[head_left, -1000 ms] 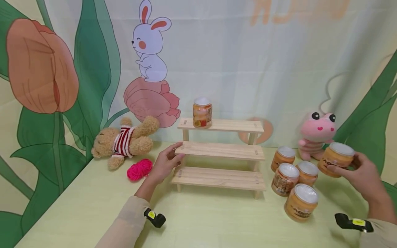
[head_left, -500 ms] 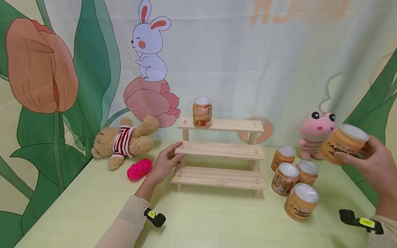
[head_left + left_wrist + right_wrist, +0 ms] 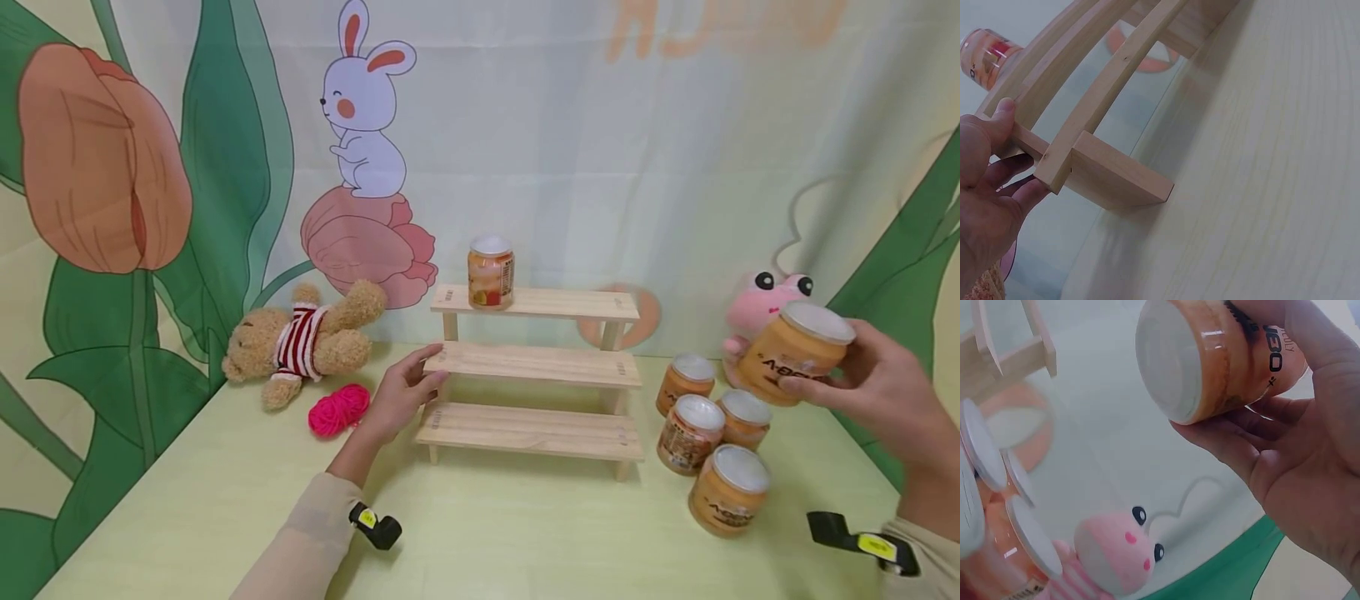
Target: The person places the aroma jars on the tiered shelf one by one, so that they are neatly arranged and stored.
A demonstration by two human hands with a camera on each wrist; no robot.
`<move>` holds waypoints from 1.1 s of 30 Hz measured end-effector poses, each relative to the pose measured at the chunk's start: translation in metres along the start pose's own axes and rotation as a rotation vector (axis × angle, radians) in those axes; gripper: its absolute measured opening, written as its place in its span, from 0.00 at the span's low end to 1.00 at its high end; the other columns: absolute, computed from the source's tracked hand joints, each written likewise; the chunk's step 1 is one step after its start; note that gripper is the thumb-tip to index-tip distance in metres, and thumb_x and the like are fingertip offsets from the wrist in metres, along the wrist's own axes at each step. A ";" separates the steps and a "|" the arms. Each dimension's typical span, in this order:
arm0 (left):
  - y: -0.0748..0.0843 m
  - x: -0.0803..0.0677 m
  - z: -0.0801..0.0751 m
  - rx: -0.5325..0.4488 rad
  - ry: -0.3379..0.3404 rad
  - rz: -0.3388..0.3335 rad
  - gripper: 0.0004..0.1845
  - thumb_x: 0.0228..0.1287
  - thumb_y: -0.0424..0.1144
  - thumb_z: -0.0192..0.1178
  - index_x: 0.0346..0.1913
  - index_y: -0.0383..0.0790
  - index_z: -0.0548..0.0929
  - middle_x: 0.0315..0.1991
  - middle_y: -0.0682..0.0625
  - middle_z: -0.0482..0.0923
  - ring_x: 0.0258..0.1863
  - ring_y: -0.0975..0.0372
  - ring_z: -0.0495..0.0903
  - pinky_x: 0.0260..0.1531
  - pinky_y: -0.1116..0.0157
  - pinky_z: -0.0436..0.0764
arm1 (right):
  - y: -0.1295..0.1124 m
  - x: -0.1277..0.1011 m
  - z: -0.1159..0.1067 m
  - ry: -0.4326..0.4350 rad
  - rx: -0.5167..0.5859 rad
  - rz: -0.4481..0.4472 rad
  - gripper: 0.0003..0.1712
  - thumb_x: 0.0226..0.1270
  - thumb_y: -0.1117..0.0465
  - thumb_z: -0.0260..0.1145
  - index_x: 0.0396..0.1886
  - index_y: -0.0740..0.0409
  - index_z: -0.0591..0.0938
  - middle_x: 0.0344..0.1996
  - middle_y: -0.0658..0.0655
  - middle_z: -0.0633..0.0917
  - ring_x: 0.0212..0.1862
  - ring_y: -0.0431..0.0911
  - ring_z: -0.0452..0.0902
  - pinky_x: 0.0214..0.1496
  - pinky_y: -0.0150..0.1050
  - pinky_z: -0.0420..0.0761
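A three-tier wooden shelf (image 3: 536, 362) stands in the middle of the table. My left hand (image 3: 401, 393) grips its left end at the middle tier; the left wrist view shows the thumb (image 3: 1004, 115) on one side of the wood and fingers curled on the other. Off to the right, my right hand (image 3: 881, 396) holds an orange-labelled jar (image 3: 795, 354) with a pale lid, raised and slightly tilted, thumb across the label. The same jar (image 3: 1229, 356) shows its round pale end in the right wrist view. One similar jar (image 3: 491, 275) sits on the top tier, toward the left.
Several jars (image 3: 727, 492) cluster on the table right of the shelf. Behind them sits a pink plush toy (image 3: 757, 302), partly covered by the held jar. At left lie a teddy bear (image 3: 300, 342) and pink yarn (image 3: 339, 410). A printed curtain (image 3: 570, 125) hangs behind.
My right hand has lifted the jar up from beside the other jars, swung it right, then back left in front of the pink toy. My left hand stays on the shelf.
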State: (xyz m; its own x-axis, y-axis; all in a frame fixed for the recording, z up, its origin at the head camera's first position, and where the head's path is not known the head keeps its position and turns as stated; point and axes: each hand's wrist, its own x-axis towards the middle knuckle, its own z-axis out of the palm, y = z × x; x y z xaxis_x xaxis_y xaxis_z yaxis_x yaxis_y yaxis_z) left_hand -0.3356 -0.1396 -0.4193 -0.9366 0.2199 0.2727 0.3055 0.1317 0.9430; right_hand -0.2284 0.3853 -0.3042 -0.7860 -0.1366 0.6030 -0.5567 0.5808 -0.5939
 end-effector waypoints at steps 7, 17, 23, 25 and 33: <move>-0.001 0.001 -0.001 -0.013 -0.009 0.013 0.29 0.74 0.36 0.59 0.74 0.39 0.66 0.63 0.36 0.74 0.55 0.42 0.75 0.56 0.51 0.78 | -0.028 0.008 0.020 -0.111 0.039 -0.012 0.43 0.53 0.81 0.72 0.67 0.56 0.69 0.49 0.48 0.79 0.44 0.36 0.80 0.39 0.26 0.82; -0.002 0.000 0.000 -0.025 -0.015 -0.006 0.29 0.74 0.35 0.58 0.75 0.40 0.66 0.66 0.37 0.72 0.59 0.42 0.74 0.56 0.52 0.78 | -0.041 0.015 0.053 -0.230 0.127 -0.060 0.36 0.53 0.78 0.74 0.62 0.64 0.71 0.46 0.51 0.82 0.41 0.43 0.83 0.40 0.33 0.84; 0.000 -0.001 0.000 -0.031 -0.014 -0.002 0.29 0.74 0.34 0.58 0.75 0.39 0.66 0.65 0.36 0.72 0.58 0.38 0.73 0.56 0.50 0.78 | -0.043 0.018 0.075 -0.262 0.207 -0.049 0.36 0.54 0.77 0.74 0.62 0.66 0.70 0.47 0.52 0.82 0.42 0.45 0.84 0.41 0.36 0.85; 0.001 -0.001 0.000 -0.026 -0.014 -0.004 0.29 0.74 0.34 0.58 0.75 0.39 0.66 0.65 0.36 0.72 0.58 0.39 0.73 0.56 0.50 0.78 | -0.044 0.019 0.083 -0.269 0.214 -0.052 0.37 0.54 0.76 0.75 0.62 0.67 0.69 0.48 0.53 0.81 0.43 0.45 0.83 0.42 0.36 0.85; 0.003 -0.001 0.001 -0.011 -0.004 -0.017 0.28 0.74 0.35 0.58 0.75 0.42 0.67 0.66 0.39 0.72 0.59 0.47 0.76 0.55 0.53 0.78 | -0.055 0.022 0.114 -0.233 0.198 0.034 0.38 0.55 0.68 0.78 0.63 0.68 0.70 0.52 0.62 0.80 0.48 0.41 0.81 0.46 0.31 0.82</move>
State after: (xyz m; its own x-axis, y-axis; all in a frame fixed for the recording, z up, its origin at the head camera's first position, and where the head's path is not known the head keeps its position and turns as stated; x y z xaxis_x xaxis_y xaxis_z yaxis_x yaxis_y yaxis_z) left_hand -0.3333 -0.1389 -0.4167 -0.9410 0.2214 0.2558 0.2876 0.1252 0.9495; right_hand -0.2459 0.2584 -0.3190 -0.8326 -0.3132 0.4567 -0.5529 0.4236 -0.7175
